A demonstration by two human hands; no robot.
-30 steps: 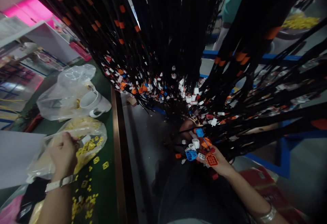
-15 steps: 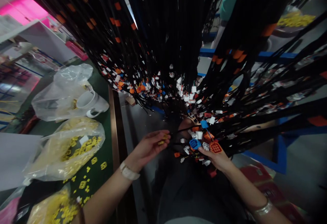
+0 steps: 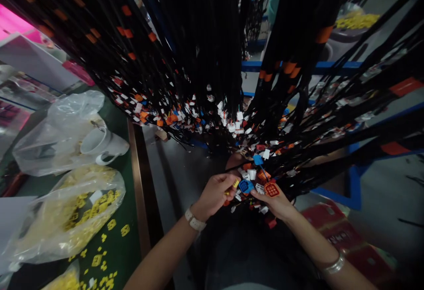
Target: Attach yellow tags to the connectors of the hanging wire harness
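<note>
Between the fingers of my left hand (image 3: 213,195) is a small yellow plastic clip (image 3: 236,183), held close to the face of a blue connector (image 3: 245,187). My right hand (image 3: 276,199) grips the blue connector near its thumb tip. An orange connector (image 3: 272,189) with a grid of cavities lies against the same hand. Several white connectors (image 3: 251,174) and a small blue connector (image 3: 258,160) on wires crowd around the fingers. Whether the yellow clip touches the blue connector I cannot tell.
Bundles of black cables (image 3: 212,38) hang ahead, their ends full of connectors. On the green table (image 3: 124,201) at left are a plastic bag of yellow clips (image 3: 112,179), loose clips and a white mug (image 3: 115,142). A blue metal frame (image 3: 356,184) stands at right.
My left hand has moved right with the yellow clip, up to the blue connector. My right hand keeps its hold on the connector. The view has shifted slightly.
</note>
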